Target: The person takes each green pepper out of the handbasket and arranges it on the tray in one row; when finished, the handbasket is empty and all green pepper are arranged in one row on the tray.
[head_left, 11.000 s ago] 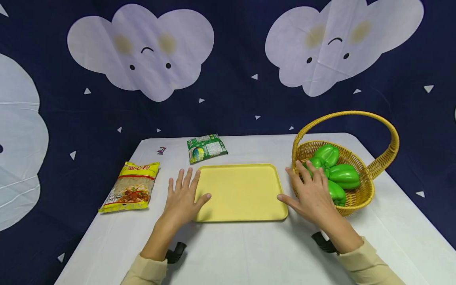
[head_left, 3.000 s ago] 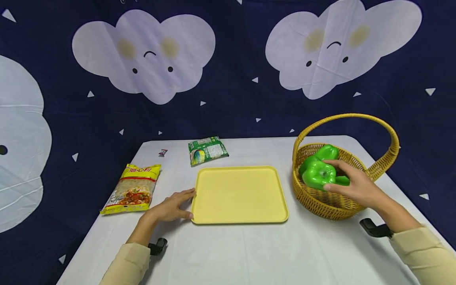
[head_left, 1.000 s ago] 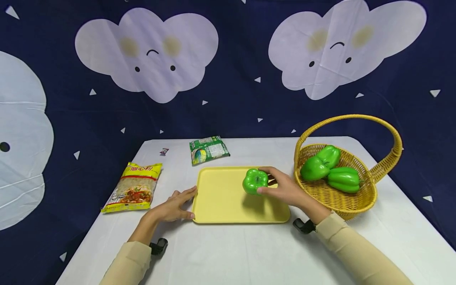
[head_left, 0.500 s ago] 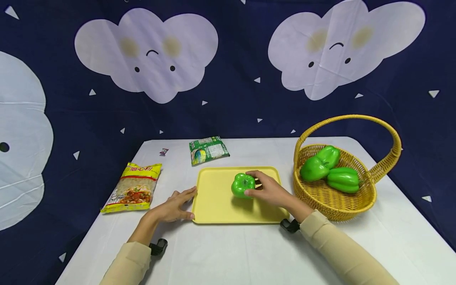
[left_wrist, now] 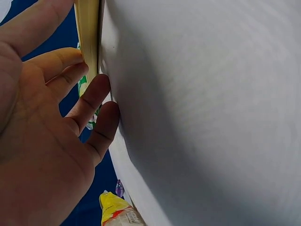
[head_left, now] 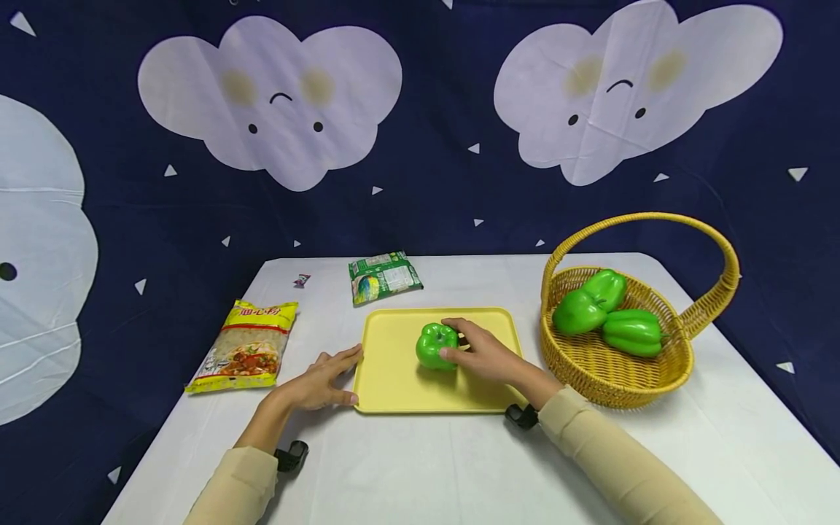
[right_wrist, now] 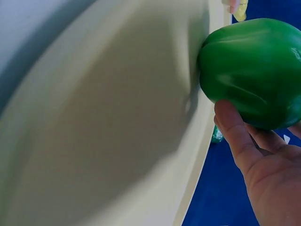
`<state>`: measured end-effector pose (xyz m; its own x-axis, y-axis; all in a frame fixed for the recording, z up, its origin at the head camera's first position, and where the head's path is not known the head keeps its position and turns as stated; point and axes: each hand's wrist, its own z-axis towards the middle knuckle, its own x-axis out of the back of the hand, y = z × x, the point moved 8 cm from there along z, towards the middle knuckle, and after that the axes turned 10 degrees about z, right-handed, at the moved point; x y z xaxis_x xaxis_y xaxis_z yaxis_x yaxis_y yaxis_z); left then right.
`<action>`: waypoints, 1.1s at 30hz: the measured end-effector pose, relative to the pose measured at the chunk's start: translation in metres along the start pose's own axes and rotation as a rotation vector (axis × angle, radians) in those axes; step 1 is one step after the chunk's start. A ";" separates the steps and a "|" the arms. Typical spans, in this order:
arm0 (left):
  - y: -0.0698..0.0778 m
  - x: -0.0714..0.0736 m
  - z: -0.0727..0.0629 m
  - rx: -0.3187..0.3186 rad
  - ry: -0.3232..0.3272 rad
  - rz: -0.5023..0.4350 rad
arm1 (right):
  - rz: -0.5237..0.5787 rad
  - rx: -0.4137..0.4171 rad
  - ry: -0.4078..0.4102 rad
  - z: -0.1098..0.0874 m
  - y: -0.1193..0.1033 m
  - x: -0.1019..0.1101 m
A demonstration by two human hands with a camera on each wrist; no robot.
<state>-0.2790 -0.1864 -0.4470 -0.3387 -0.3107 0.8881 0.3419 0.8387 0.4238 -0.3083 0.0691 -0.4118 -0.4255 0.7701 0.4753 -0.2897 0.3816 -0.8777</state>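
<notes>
Passable space separates left hand and green pepper above the tray, whose right half the right hand obstructs.

Four peppers, two bags, one tray, one basket.

Held bell pepper: glossy, uniform green, matching the 3 basket peppers. Tray: plain yellow. Basket: golden brown, with a woven pattern. Noodle bag: yellow end bands, red lettering, a red stripe, and a reddish food picture. Packet: green, with a whitish panel and a yellow-and-blue patch. Tablecloth: plain white. Backdrop: navy, patterned with white triangles and pale clouds bearing black facial marks, 2 with yellowish cheek patches. Sleeves: beige. Wrist devices: black.
</notes>
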 end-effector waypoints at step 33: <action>-0.003 -0.003 0.001 0.031 -0.023 -0.014 | 0.043 -0.048 -0.049 0.032 -0.004 -0.039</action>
<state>-0.2797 -0.1877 -0.4508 -0.3638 -0.3122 0.8776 0.3096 0.8481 0.4300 -0.3179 0.0210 -0.4253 -0.4783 0.7612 0.4380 -0.2289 0.3735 -0.8990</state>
